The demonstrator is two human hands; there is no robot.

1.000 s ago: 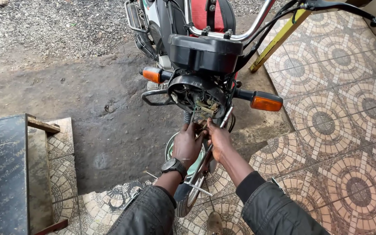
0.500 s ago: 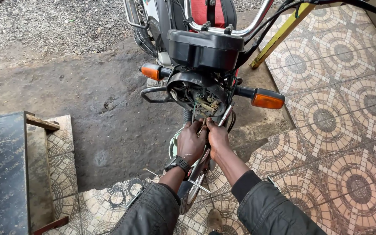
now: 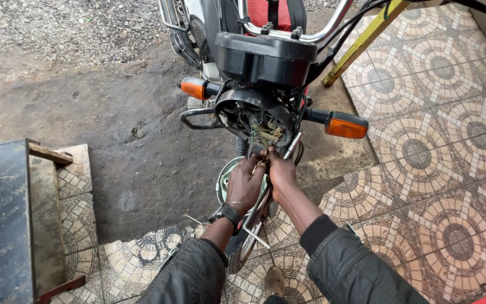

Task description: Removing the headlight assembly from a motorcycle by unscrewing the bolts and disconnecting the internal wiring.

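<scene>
Centre of the frame: a bundle of wires (image 3: 262,135) spills out of the open headlamp shell (image 3: 254,115) at the front of the motorcycle (image 3: 265,56). The lamp itself is out, so the housing is already opened up, and the wiring hangs loose and unconnected as far as one can see. Both hands are right under it. The left hand (image 3: 244,183) pinches wire ends with its fingers curled; the right hand (image 3: 281,171) closes its fingertips on the same strands, touching the left. By the look of it the joining is mid-way and closing the shell is left. Orange indicators (image 3: 345,126) flank the shell. Below, the front wheel (image 3: 243,225) stands on patterned tiles (image 3: 440,141); dark ground (image 3: 113,112) fills the left.
</scene>
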